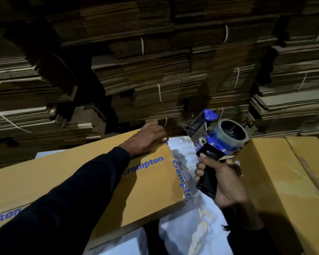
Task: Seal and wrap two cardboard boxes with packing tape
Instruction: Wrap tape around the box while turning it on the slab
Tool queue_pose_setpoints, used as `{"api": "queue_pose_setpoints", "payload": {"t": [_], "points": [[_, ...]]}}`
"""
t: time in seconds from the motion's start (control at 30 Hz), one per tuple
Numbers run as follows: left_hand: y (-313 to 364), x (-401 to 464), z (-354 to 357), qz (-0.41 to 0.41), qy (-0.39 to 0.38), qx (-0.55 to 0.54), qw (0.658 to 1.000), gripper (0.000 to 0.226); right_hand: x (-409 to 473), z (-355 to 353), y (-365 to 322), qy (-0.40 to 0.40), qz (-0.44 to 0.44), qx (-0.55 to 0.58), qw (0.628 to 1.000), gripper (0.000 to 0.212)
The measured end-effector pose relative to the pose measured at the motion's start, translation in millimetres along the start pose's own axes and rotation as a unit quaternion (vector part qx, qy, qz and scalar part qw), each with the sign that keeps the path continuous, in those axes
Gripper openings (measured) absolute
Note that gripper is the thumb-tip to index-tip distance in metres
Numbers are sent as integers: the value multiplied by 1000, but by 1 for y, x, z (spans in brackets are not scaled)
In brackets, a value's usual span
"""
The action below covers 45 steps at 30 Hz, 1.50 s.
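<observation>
Across the lower left of the frame lies a long box (92,183) with blue "Crompton" lettering, flat on a marbled white worktop (190,234). The left hand (145,138) rests on its far corner, left of centre, fingers bent over the far edge; whether they truly grip it or only press is hard to tell in the dim light. A dark sleeve (66,205) runs back from it to the lower left corner.

Right of centre, the right hand (219,183) grips the black handle of a blue tape gun (212,142), fingers wrapped fully round it, held upright above the worktop between the two boxes. Its roll of tape (232,133) points to the right and its toothed blade to the upper left.

At the lower right stands a second box (287,184), plain brown, just beside the tape gun and well apart from the first box.

Filling the upper half of the frame are stacks of flat cardboard (155,74) tied in bundles with white string.
</observation>
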<state>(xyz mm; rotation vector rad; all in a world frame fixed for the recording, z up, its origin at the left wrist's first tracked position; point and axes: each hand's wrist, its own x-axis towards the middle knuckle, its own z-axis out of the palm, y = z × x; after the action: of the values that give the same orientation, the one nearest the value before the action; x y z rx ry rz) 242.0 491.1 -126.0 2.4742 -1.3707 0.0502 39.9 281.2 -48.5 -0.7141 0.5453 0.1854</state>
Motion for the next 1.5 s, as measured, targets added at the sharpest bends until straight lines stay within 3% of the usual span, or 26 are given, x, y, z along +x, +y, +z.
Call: {"api": "queue_pose_setpoints", "payload": {"t": [0.4, 0.57, 0.73, 0.93, 1.07, 1.17, 1.23, 1.3, 1.5], "points": [[-53, 20, -6, 35, -72, -122, 989, 28, 59, 41, 84, 136, -113, 34, 984, 8], [-74, 25, -10, -43, -94, -216, 971, 22, 56, 42, 86, 175, -129, 21, 976, 12], [-79, 31, -8, -126, -118, -257, 951, 32, 56, 45, 89, 195, -138, 44, 970, 23], [-72, 30, -15, -205, -135, -248, 937, 47, 53, 45, 90, 195, -156, 22, 968, 28], [-55, 34, -22, -271, -135, -164, 939, 60, 54, 40, 89, 180, -161, 17, 970, 19], [-40, 27, -8, -204, -27, -112, 972, 54, 56, 37, 90, 171, -161, 11, 972, 16], [-30, 19, 3, -120, -22, -55, 991, 46, 57, 37, 92, 167, -163, 1, 972, 16], [-26, 16, 6, -92, -34, -7, 995, 41, 57, 36, 93, 167, -167, -3, 972, 16], [-22, 31, -7, -252, -15, -37, 967, 33, 49, 40, 89, 166, -160, -8, 973, 20]]}}
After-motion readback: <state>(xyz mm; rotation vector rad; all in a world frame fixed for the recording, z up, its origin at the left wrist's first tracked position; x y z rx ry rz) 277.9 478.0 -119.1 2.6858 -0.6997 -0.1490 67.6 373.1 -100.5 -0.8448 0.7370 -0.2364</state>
